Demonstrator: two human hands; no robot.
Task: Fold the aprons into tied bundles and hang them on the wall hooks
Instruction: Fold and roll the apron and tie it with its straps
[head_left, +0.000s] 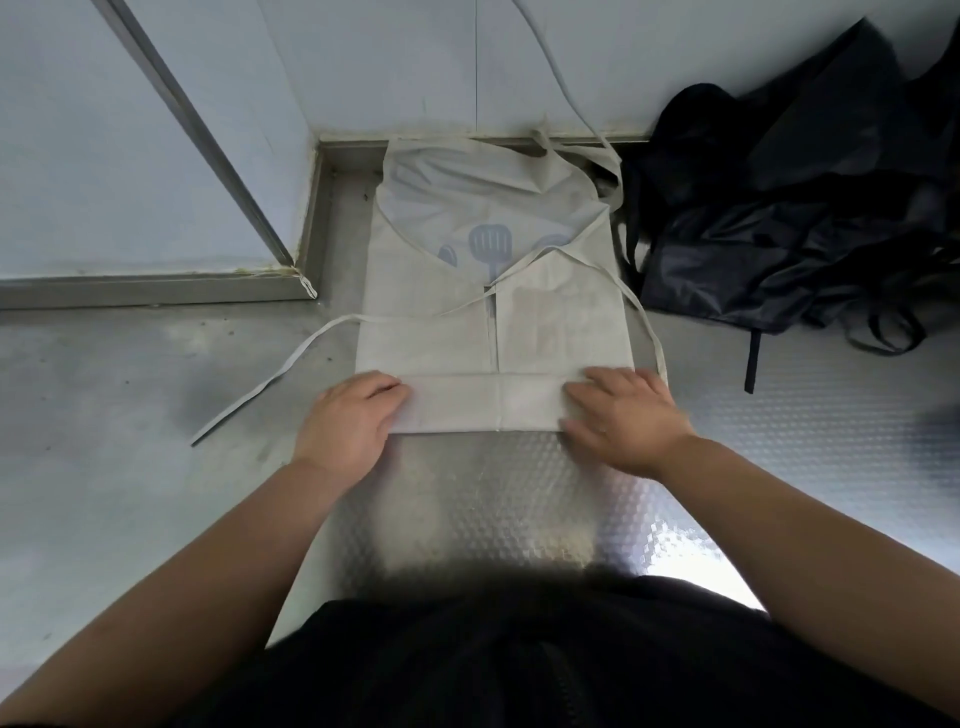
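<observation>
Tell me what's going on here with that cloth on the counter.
A person is folding a cream apron on a metal counter. Its near edge is turned up into a narrow band, and the left hand and right hand press on the band's two ends. The ties lie loose. A dark fabric pile sits untouched on the right.

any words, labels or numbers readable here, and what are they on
No text can be read anywhere in this view.
cream apron: printed pictures only, a blue-grey spatula and parts of other shapes partly covered by the fold; no letters.
black aprons: no label or print shows.
steel table and wall: no writing or signs.
</observation>
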